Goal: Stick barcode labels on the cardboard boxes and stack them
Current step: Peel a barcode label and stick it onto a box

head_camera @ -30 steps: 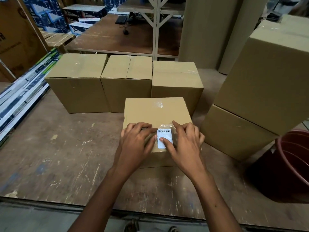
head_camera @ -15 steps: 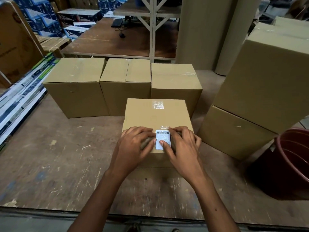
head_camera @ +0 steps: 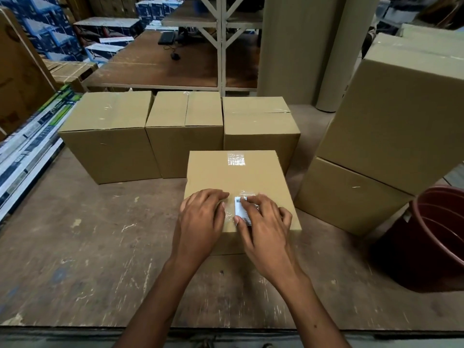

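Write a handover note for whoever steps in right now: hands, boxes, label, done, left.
Left hand: fingers flat on top of the front cardboard box, beside the label.
Right hand: fingers pressing the barcode label down at the box top's near edge, under clear tape.
Three more boxes stand in a row behind, no labels visible on them. Two-box stack at the right.
Done: label placed on the front box.
Left: finish smoothing it, stack this box, label and stack the other three.
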Demonstrator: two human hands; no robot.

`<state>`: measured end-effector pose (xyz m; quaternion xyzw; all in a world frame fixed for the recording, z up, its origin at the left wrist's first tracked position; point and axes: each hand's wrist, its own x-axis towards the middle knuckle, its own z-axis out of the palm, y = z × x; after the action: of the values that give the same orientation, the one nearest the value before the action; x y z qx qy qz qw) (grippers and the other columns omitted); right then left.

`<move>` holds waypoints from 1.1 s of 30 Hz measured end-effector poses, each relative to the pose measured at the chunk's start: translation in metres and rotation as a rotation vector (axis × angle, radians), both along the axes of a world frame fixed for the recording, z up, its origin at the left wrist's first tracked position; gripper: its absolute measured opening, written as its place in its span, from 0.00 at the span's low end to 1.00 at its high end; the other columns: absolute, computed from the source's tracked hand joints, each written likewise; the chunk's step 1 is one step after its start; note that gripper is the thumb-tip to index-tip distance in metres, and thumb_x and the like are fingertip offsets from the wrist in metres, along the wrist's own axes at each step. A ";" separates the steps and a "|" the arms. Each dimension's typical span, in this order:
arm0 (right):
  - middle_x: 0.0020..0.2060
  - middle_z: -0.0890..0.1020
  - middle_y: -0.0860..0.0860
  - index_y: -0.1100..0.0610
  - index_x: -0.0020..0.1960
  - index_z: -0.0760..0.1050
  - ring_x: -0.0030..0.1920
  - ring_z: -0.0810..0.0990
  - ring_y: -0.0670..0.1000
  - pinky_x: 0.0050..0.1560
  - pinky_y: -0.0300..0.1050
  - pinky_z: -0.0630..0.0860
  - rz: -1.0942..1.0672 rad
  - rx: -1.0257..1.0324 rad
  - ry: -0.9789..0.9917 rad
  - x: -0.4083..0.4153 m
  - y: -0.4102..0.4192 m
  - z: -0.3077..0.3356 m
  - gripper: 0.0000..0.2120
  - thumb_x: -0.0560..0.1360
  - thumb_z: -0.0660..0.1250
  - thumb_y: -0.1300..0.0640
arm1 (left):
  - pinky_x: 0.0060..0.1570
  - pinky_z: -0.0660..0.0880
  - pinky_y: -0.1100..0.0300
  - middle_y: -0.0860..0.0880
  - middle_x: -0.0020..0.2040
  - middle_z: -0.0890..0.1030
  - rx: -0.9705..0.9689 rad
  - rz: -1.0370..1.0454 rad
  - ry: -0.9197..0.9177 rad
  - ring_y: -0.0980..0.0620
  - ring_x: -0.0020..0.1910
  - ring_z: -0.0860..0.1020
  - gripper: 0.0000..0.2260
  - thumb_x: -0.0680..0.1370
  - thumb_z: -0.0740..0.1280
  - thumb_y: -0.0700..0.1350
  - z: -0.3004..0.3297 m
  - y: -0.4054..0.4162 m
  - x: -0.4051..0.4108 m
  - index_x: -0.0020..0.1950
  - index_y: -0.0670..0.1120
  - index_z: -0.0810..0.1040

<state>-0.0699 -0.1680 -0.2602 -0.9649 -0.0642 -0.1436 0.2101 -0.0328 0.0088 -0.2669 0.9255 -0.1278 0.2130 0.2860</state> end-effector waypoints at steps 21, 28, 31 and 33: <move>0.61 0.72 0.43 0.46 0.71 0.77 0.67 0.70 0.46 0.64 0.49 0.62 0.046 0.035 0.016 0.033 -0.044 0.006 0.24 0.81 0.66 0.33 | 0.57 0.67 0.51 0.59 0.57 0.77 -0.014 0.106 0.173 0.55 0.61 0.73 0.08 0.83 0.68 0.52 0.016 -0.008 0.013 0.59 0.61 0.85; 0.57 0.70 0.41 0.43 0.71 0.78 0.65 0.70 0.45 0.59 0.48 0.60 0.124 0.046 0.050 0.038 -0.047 0.010 0.24 0.80 0.67 0.34 | 0.58 0.65 0.50 0.59 0.56 0.77 -0.053 0.129 0.155 0.56 0.60 0.72 0.07 0.82 0.69 0.51 0.013 -0.012 0.012 0.57 0.60 0.84; 0.62 0.72 0.42 0.42 0.73 0.77 0.67 0.71 0.45 0.66 0.45 0.58 0.205 0.023 0.051 0.029 -0.031 0.014 0.22 0.82 0.67 0.36 | 0.59 0.75 0.50 0.57 0.59 0.81 -0.174 0.085 0.052 0.54 0.59 0.79 0.09 0.84 0.69 0.44 0.008 -0.007 0.009 0.62 0.54 0.83; 0.68 0.73 0.45 0.43 0.74 0.75 0.70 0.70 0.46 0.72 0.49 0.60 0.226 -0.030 0.038 0.022 -0.020 0.013 0.21 0.84 0.63 0.38 | 0.58 0.79 0.54 0.54 0.61 0.82 -0.244 0.082 0.014 0.54 0.59 0.81 0.11 0.84 0.68 0.40 0.007 -0.003 0.007 0.65 0.51 0.82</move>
<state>-0.0479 -0.1878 -0.2473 -0.9571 -0.1708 -0.0996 0.2119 -0.0258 0.0055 -0.2599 0.8897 -0.0609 0.2319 0.3885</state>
